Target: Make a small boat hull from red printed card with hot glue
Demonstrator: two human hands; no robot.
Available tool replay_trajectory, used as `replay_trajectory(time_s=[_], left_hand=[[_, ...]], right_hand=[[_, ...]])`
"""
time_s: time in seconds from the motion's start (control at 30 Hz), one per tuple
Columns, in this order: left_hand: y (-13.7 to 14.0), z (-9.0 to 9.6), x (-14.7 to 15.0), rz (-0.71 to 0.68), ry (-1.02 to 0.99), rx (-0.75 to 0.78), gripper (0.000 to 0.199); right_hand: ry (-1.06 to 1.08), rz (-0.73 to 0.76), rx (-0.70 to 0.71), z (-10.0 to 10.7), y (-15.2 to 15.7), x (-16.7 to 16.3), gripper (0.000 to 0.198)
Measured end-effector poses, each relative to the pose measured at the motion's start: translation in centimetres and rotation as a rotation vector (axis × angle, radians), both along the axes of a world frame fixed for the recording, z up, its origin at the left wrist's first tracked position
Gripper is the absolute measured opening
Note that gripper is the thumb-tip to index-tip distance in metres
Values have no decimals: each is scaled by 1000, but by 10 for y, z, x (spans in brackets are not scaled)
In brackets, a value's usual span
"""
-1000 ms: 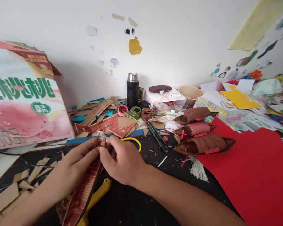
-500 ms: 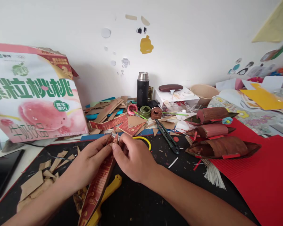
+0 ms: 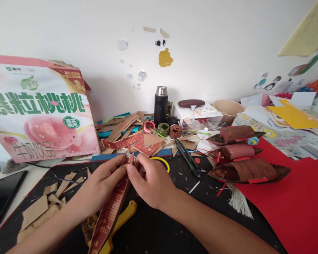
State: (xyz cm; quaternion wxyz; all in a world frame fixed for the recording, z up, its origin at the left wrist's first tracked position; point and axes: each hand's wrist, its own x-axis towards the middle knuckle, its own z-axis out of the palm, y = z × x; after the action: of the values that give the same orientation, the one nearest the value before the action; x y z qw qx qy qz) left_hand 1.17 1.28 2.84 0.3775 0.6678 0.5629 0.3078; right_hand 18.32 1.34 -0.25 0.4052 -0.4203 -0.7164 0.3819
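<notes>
A long red printed cardboard boat hull (image 3: 110,215) slants up from the bottom edge, its pointed far end pinched between my two hands. My left hand (image 3: 104,181) closes on the left side of that tip, thumb and fingers pressed together. From the right, my right hand (image 3: 151,180) grips the same tip with thumb and bent fingers. Under the hull lies a yellow-handled tool (image 3: 125,215), partly hidden; it may be a glue gun. Just beyond my right hand, a yellow ring (image 3: 163,162) shows in part.
Cardboard scraps (image 3: 35,210) lie left, near a phone (image 3: 6,199). A utility knife (image 3: 188,157), paint pots (image 3: 163,129) and a black flask (image 3: 161,107) stand or lie ahead. Three brown model boats (image 3: 254,171) rest at right by red corrugated paper (image 3: 296,197). A drink carton (image 3: 42,109) stands back left.
The whole view has shifted slightly, with the background sitting lower in the picture. Both hands keep their pinch on the hull's tip, with little visible movement.
</notes>
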Motion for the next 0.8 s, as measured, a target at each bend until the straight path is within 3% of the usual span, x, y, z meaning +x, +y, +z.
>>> replay_trajectory(time_s=[0.27,0.43,0.57,0.7,0.8], left_hand=[[0,12,3,19,1,68,36],[3,9,0,88,-9,138,41],[1,12,2,132,-93,67,36],[-2,20,9,103,-156,-4,29],[-2,18,7,104,-84,52,31]], right_hand=[[37,36,-69,2,1,3,28],[197,105,-263,-3,5,3,38],[426,146,-416,-4,8,1,42],[546,179,-512,-1,13,1,45],[561,176,-524,0,14,2,45]])
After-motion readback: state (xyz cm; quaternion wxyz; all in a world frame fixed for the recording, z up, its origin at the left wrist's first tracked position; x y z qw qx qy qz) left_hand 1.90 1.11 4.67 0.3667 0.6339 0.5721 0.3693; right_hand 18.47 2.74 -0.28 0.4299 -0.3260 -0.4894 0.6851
